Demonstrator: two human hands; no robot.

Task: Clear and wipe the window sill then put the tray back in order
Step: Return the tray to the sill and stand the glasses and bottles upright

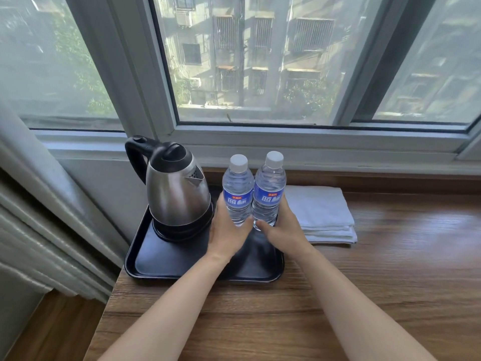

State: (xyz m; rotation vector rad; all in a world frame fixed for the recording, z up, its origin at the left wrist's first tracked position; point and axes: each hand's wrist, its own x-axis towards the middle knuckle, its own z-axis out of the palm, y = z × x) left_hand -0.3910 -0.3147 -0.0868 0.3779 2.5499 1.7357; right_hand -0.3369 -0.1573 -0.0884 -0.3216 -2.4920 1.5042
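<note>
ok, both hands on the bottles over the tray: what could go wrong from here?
1. Left hand and right hand grip the left bottle and right bottle low, so either may tip.
2. The kettle stands close beside the left bottle and could get knocked.
3. The towel lies right of the tray; a bottle could snag it.

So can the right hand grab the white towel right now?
Probably not yet. The right hand is busy gripping a water bottle. The folded towel lies just beside it on the sill with nothing between, so once the bottle is put down, it looks easy.
</note>
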